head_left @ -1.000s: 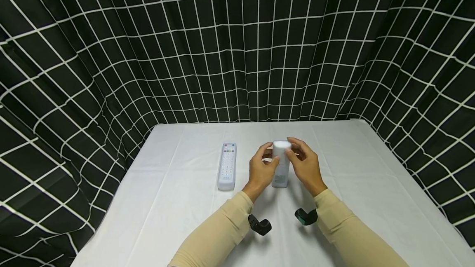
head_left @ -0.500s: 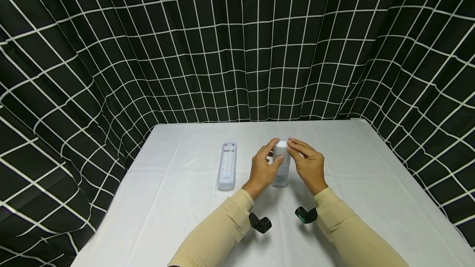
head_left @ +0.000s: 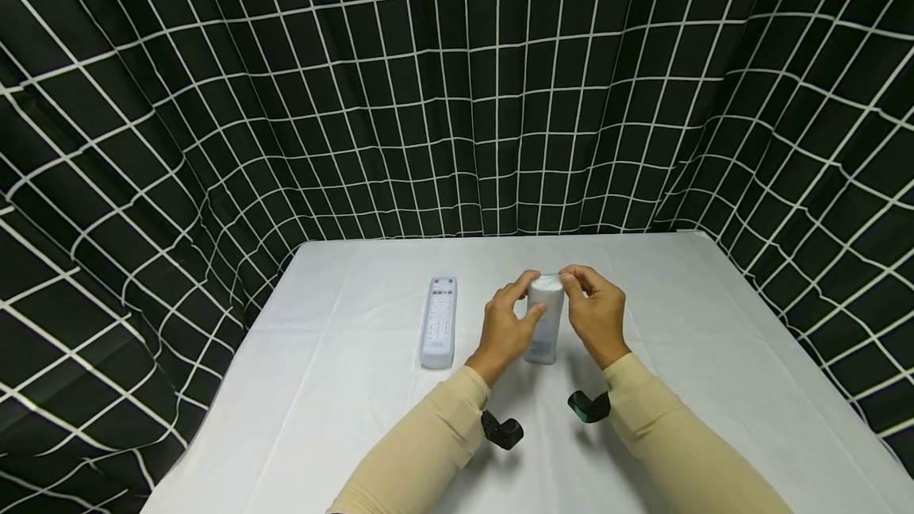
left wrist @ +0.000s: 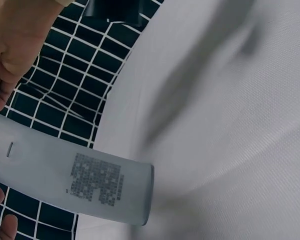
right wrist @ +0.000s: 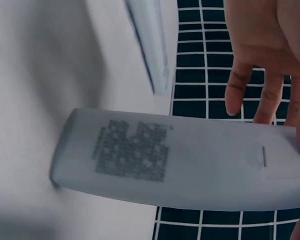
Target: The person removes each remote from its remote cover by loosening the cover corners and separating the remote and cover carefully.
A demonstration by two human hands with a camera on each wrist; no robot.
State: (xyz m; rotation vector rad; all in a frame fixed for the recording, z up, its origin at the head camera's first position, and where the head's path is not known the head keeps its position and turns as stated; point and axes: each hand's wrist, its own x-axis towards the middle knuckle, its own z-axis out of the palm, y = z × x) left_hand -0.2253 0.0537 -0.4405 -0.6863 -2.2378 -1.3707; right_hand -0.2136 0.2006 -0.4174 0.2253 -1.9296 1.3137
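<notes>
A remote control (head_left: pixel 544 327) in a translucent cover stands on end on the white cloth, its back towards me. My left hand (head_left: pixel 504 330) holds it by its left side near the top, with the thumb on the back. At the top right corner, my right hand (head_left: pixel 600 316) pinches the rim of the remote control cover (head_left: pixel 548 275), which is drawn up a little above the remote's end. A dark printed label (left wrist: pixel 96 179) and a small slot show through the cover in the left wrist view. Left fingers (right wrist: pixel 236 87) are behind the remote in the right wrist view.
A second covered remote control (head_left: pixel 438 324) lies face up to the left of my hands, buttons showing. The white-clothed table (head_left: pixel 343 387) is bounded by a black curtain (head_left: pixel 500 101) with a white grid. Black wrist cameras (head_left: pixel 503 431) hang under both forearms.
The right thumb and fingers have shifted to the remote's top right corner and now pinch the cover's rim, which has risen. Left fingers have moved up along the side. The second remote stays put.
</notes>
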